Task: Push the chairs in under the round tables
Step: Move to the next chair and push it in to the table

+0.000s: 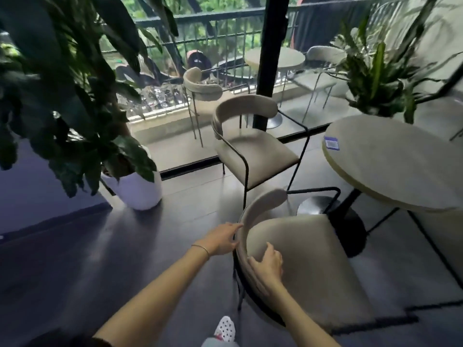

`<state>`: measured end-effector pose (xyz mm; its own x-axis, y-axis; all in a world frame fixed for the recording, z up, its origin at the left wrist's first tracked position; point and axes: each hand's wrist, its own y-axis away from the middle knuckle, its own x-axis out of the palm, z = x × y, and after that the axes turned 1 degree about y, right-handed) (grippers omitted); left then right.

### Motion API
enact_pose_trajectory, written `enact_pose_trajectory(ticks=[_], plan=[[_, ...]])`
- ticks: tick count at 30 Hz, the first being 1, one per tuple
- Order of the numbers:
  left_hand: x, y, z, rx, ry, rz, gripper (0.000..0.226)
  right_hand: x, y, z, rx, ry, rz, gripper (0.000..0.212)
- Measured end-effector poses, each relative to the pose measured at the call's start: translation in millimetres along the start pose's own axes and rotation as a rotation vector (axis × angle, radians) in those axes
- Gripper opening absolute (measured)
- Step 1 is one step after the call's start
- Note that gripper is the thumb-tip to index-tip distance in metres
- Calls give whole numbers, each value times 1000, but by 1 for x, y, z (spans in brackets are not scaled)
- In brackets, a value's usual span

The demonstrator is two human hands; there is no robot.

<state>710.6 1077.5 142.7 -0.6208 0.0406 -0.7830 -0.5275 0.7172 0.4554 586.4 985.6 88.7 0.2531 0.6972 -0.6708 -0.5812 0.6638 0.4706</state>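
Pushing from this grip carries the first risk: the right hand [266, 264] lies over the top of the near chair's curved backrest [246, 221] with fingers draped loosely onto its inner face, and the left hand [223, 239] is spread flat against the outer side of the same backrest, so neither hand clamps it; an uneven shove could, I judge, swing the near chair [308, 266] round instead of sliding it straight. The seat runs ahead and to the right of both hands, angled toward the round surface [390, 161] but not yet under it. Just beyond the seat's front edge stands the pedestal base [348, 229] of that surface, and the chair's dark frame could knock or catch on it if driven in off-line. Further ahead of the left hand, a second chair [253, 146] stands clear of the surface with its legs near the first chair's backrest tip; the two frames might tangle. Left of the hands, well apart, sits a white planter [136, 189]. Farthest off, behind glass, are another round table [275, 58] and more chairs [200, 86].
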Motion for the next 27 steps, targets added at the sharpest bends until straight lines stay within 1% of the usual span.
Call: enact_pose_trajectory(ticks=[8,11,17,19,21,23,25,27], plan=[[-45,-84,9,215,-232,128,55,10,-36,33,225,-166,-152,82],[-46,-100,11,323,-325,183,54,20,-34,36,297,-204,-209,81],[-33,-124,30,492,-451,355,55,58,-25,38,470,-219,-307,78],[-26,-133,41,564,-513,408,56,73,-23,40,524,-157,-332,74],[-16,-141,54,643,-594,452,57,90,-24,39,541,-84,-328,70],[-7,-152,63,764,-677,448,56,107,-30,37,513,-34,-337,62],[3,-162,69,864,-743,427,53,123,-38,28,483,68,-407,54],[9,-169,72,885,-771,427,49,134,-43,21,460,200,-432,52]])
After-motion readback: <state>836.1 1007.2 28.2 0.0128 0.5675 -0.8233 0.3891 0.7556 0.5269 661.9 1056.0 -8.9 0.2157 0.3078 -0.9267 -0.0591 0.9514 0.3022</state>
